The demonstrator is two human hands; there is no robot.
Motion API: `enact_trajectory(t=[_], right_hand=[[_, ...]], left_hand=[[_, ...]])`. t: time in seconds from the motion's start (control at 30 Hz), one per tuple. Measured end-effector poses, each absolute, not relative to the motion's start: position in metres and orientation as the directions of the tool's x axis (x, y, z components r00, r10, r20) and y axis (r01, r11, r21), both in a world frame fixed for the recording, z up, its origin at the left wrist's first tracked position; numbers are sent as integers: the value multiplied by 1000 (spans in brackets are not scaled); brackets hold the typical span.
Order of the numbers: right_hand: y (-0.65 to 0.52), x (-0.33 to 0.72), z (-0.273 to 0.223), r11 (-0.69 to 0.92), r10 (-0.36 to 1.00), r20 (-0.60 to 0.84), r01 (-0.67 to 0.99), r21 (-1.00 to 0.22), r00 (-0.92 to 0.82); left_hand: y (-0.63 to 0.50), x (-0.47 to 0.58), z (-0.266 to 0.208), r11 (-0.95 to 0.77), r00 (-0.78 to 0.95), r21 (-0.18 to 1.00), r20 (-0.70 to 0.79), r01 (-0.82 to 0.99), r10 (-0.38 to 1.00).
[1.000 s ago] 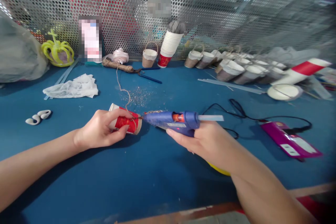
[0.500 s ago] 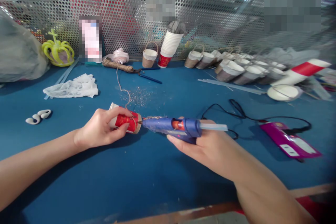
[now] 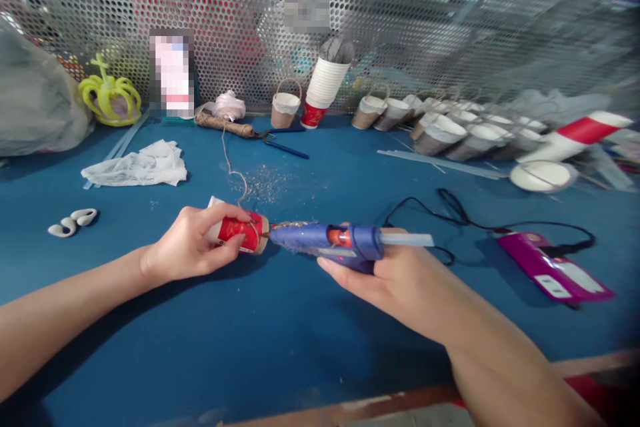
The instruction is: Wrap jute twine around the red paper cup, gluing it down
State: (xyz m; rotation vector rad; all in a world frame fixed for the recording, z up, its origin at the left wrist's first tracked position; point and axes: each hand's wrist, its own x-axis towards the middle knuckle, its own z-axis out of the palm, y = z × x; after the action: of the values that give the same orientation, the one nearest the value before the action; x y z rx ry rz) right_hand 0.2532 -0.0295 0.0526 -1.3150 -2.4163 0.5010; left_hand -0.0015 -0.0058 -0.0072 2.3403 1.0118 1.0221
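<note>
A red and white paper cup (image 3: 256, 225) lies on its side, with my left hand (image 3: 200, 243) closed around it. Twine (image 3: 243, 185) runs from a twine roll (image 3: 225, 125) at the back to the cup, where my left fingers press it near the end. My right hand (image 3: 395, 280) grips a blue glue gun (image 3: 305, 239) with a clear glue stick (image 3: 407, 239) jutting from its rear. The gun's nozzle meets the cup's right end, at the twine; whether glue is flowing I cannot tell.
Blue-handled pliers (image 3: 285, 149) lie behind the cup. Several small handled buckets (image 3: 450, 133) and a leaning cup stack (image 3: 325, 90) stand at the back. A black cord (image 3: 460, 217) joins a purple power strip (image 3: 555, 270) at right. White earbuds (image 3: 73, 222) rest at left.
</note>
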Motion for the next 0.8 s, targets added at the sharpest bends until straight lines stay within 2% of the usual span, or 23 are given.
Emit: enact_trajectory(t=[0.13,0.43,0.57,0.8], right_hand=[[-26,252,54,487,860,126,719,-497,-495],[-16,251,48,374,894,43,693,-616,-445],[-12,246,48,350,909,39,707,-614,-416],[-11,240,53,202,938,-95,750,-630,-333]], left_hand=[[-6,-2,-6,-740,525,511,523,438,671],[-7,-2,-4,-797,558,397,571,454,602],[-7,-1,-5,-817,573,342,587,465,572],[-6,-2,-6,-831,586,294,600,473,545]])
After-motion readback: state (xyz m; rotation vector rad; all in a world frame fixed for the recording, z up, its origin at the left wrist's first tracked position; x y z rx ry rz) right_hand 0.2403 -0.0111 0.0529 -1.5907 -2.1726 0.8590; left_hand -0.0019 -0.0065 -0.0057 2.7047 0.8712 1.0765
